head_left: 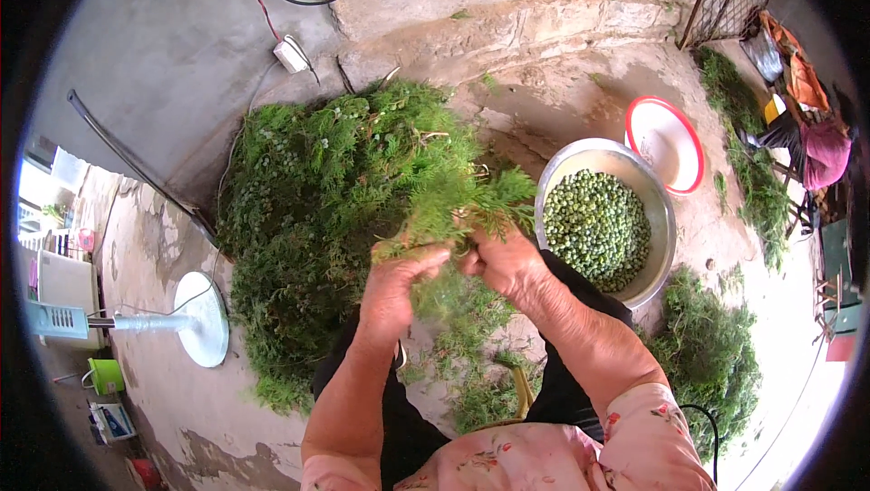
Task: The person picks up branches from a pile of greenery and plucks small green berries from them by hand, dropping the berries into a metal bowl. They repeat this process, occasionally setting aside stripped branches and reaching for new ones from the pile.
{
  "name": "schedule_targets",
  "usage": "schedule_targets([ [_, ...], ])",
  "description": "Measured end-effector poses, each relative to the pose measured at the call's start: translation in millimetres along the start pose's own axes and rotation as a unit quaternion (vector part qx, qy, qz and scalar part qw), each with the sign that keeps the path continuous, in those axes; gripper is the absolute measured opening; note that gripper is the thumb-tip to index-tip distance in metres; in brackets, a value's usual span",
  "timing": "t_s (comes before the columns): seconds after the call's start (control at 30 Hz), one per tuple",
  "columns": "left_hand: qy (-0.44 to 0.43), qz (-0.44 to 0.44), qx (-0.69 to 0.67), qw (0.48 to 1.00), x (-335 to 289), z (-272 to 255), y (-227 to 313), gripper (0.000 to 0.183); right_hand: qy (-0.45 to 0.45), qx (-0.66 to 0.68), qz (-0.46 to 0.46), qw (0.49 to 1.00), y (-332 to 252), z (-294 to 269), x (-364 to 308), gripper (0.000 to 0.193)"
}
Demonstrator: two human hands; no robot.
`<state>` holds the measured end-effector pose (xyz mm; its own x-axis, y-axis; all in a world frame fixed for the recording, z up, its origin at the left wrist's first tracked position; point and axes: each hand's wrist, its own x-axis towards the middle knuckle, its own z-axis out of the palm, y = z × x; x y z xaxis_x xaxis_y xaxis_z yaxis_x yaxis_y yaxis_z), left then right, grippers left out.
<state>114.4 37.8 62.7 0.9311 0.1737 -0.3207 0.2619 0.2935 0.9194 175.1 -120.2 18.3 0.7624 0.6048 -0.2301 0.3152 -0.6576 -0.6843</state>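
Note:
Between my knees, both hands hold a leafy green conifer sprig (433, 221), partly smeared by motion. My left hand (399, 278) is closed, with its fingers on the sprig's left side. Close beside it, my right hand (504, 255) is closed too, with green foliage sticking out past its fingers. A large heap of cut conifer branches (308, 192) lies beyond and to the left of my hands, some bearing small pale green cones. Just right of my right hand stands a wide metal basin (669, 246) holding many round green cones (594, 223).
A white basin with a red rim (696, 151) sits behind the metal one. More greenery (711, 346) lies at right, with scraps between my feet. A fan stand with a round base (201, 319) is at left. A white power socket (292, 54) hangs by the wall. Another person (825, 155) sits far right.

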Motion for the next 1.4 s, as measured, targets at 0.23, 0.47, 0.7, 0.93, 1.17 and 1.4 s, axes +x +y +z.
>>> schedule_targets([
  [0.23, -0.098, 0.111, 0.090, 0.985, -5, -2, -20, 0.019, 0.136, 0.706, 0.119, 0.684, 8, -46, -10, 0.025],
  [0.47, -0.133, 0.080, 0.056, 0.986, -7, 6, -35, 0.029, 0.323, 0.581, 0.170, 0.728, 119, -104, -48, 0.037],
  [0.7, -0.145, -0.115, -0.185, 0.965, -19, 44, -15, 0.030, 0.467, 0.065, 0.162, 0.867, 183, -111, -98, 0.032],
  [0.93, -0.124, -0.130, -0.223, 0.958, -61, 60, -31, 0.025, 0.585, 0.440, 0.111, 0.672, 169, -118, -120, 0.030],
  [1.17, -0.168, -0.166, -0.248, 0.940, -107, 63, -23, 0.018, 0.519, 0.434, 0.099, 0.730, 109, -131, -162, 0.015],
  [1.4, -0.174, -0.190, -0.243, 0.935, -152, 55, -18, 0.023, 0.185, 0.536, -0.061, 0.822, -45, -60, -169, 0.015],
])
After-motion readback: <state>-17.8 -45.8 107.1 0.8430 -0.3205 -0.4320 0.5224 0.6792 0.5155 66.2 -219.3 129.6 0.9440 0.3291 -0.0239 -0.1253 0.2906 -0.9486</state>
